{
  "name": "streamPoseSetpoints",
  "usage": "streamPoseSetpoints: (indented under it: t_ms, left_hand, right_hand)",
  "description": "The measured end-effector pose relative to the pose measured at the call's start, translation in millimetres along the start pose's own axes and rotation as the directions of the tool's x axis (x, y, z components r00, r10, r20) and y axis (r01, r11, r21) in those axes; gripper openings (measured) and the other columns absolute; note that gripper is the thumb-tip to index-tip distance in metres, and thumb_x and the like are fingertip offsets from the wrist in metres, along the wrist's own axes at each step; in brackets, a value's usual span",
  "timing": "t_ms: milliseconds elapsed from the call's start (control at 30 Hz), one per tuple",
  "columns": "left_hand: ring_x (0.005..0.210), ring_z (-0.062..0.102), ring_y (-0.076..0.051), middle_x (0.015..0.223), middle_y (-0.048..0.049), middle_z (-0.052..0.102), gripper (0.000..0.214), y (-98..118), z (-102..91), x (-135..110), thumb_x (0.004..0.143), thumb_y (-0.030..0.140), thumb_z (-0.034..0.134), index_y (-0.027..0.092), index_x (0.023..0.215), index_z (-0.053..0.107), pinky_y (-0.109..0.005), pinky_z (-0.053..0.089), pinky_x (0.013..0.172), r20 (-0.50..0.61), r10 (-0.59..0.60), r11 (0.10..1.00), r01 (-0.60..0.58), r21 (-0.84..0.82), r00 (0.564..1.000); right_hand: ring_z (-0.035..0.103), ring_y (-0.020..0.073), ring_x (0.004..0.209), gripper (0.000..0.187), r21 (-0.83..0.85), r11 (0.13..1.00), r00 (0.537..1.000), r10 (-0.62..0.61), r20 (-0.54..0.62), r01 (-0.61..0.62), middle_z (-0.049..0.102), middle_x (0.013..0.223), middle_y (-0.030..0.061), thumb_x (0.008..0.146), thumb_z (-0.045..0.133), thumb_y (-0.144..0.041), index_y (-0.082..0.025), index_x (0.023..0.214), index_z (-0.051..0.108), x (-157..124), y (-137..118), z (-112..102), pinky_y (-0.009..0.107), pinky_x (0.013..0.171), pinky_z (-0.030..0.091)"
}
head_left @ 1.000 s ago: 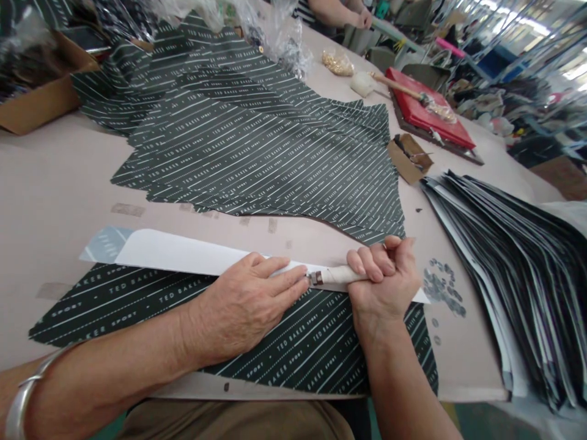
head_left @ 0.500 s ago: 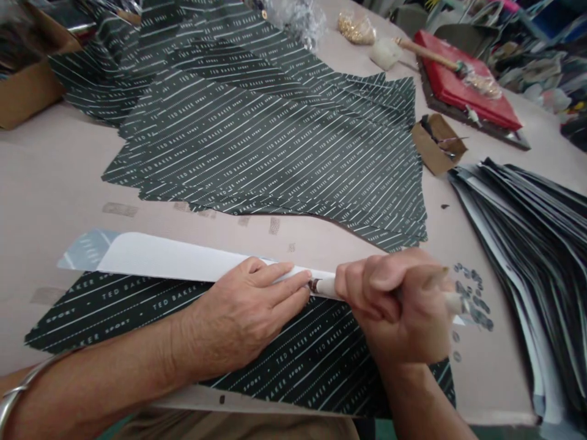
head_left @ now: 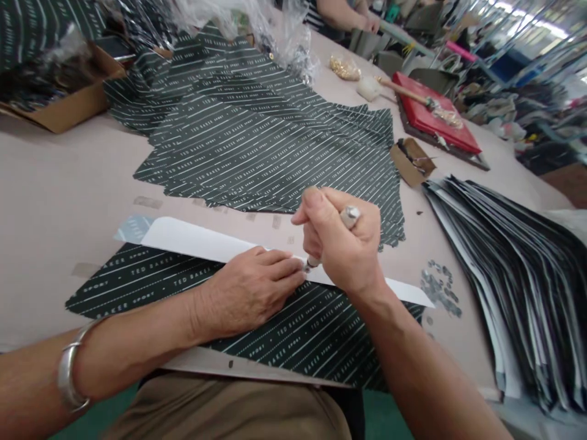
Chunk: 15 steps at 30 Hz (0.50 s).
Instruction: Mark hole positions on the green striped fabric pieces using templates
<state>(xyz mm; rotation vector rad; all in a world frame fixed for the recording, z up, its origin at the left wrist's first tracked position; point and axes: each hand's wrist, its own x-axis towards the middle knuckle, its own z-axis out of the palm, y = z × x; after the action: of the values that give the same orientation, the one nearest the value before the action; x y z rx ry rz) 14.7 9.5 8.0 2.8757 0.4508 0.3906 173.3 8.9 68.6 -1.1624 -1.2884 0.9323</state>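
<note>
A white strip [head_left: 192, 238] lies along the folded upper edge of a dark striped, printed fabric panel [head_left: 275, 342]. My left hand [head_left: 252, 287] rests flat on the strip and the panel, its fingers stretched to the right. My right hand [head_left: 342, 238] is wrapped in a fist round a white, awl-like tool [head_left: 351, 216]. The tool stands tilted, with its top end out above the fist. Its lower tip meets the strip right beside my left fingertips; the exact contact is partly hidden.
More striped panels [head_left: 275, 140] lie spread behind. At right are a fanned stack of dark pieces [head_left: 509, 275], small grey discs [head_left: 440, 287], a small cardboard box [head_left: 413, 162] and a red slab [head_left: 435, 113] with a mallet. A larger carton [head_left: 68, 110] stands left. Another person's arm [head_left: 343, 13] shows far back.
My right hand has turned more upright and moved left, raising the tool's top end. My left hand stays on the strip. The view has shifted, showing more of the background.
</note>
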Motion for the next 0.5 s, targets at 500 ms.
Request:
streamPoseSetpoints:
  t_ms: [500]
  left_hand:
    - [0.108, 0.059, -0.026, 0.107, -0.0086, 0.069, 0.028, 1, 8.2, -2, 0.092, 0.007, 0.045, 0.015, 0.11, 0.065, -0.042, 0.047, 0.095, -0.023, 0.039, 0.994, -0.036, 0.104, 0.999]
  right_hand:
    - [0.042, 0.008, 0.053, 0.039, -0.303, 0.947, 0.977, -0.048, 0.207, 0.111, 0.05, 0.055, -0.0051, 0.097, 0.056, -0.029, -0.019, 0.058, 0.058, -1, 4, 22, 0.023, 0.054, 0.034]
